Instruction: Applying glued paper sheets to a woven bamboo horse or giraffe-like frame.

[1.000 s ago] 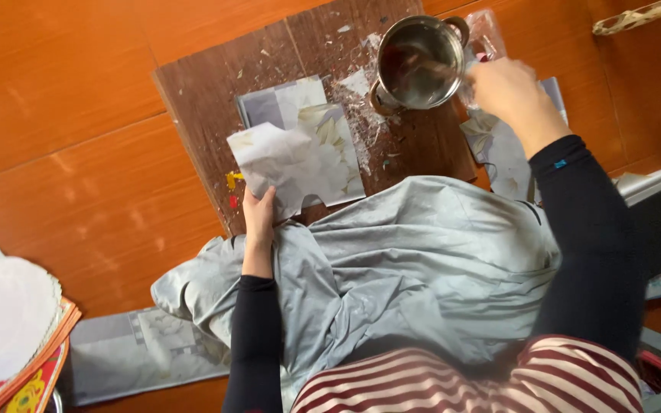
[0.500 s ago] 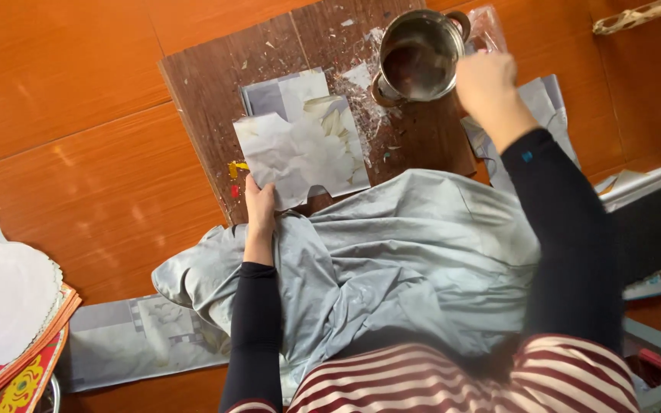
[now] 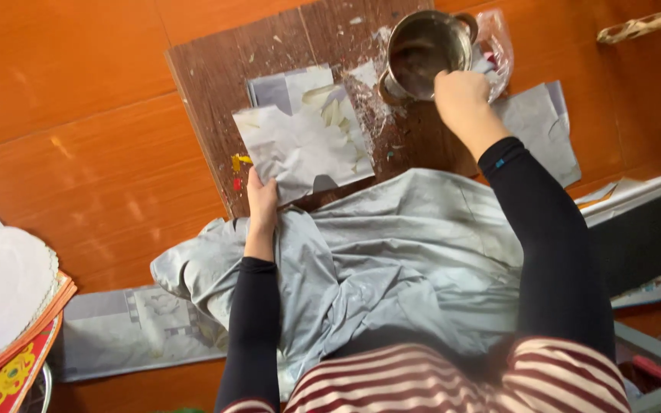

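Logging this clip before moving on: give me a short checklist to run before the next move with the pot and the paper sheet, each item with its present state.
1. Left hand pins the paper sheet at its near corner: ok.
2. Right hand at the rim of the metal pot: ok.
3. What the right hand holds: cannot tell.
4. Pot upright on the wooden board: ok.
5. Board clean: not ok, pale scraps and smears.
6. Grey cloth covers the lap: ok.
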